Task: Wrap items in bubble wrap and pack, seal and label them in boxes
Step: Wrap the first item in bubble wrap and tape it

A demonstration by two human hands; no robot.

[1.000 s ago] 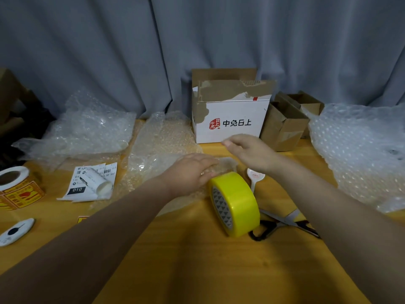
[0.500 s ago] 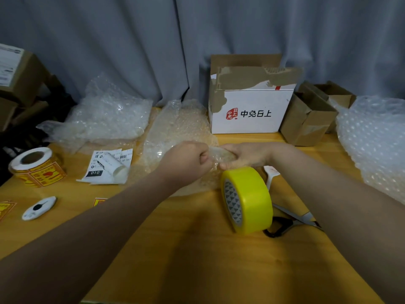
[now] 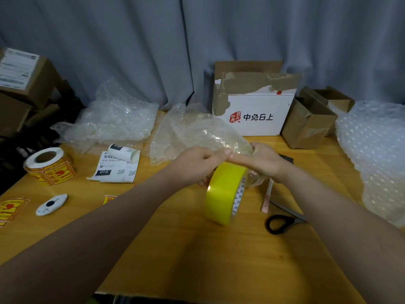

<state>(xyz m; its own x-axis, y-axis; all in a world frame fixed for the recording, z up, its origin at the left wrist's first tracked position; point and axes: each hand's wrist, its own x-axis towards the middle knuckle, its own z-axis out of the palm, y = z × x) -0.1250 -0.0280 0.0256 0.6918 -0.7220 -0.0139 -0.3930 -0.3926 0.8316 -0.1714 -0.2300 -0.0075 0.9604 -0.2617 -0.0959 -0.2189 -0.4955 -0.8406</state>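
Left hand (image 3: pixel 195 165) and right hand (image 3: pixel 265 163) touch above the tape (image 3: pixel 223 194), fingers (image 3: pixel 238 156) curled tight on the wrap (image 3: pixel 192 132). Its length trails from them back-left over the worktop (image 3: pixel 197 249). Neither hand is nearer; contents indiscernible.

"中免日上" is printed in black on the white box (image 3: pixel 258 126), beside a red seal (image 3: pixel 235 117). "010" and "010-010" are printed on the shipping label sheet (image 3: pixel 116 170).

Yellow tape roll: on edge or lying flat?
On edge. The yellow tape roll stands on its rim on the wooden table, its core opening facing sideways.
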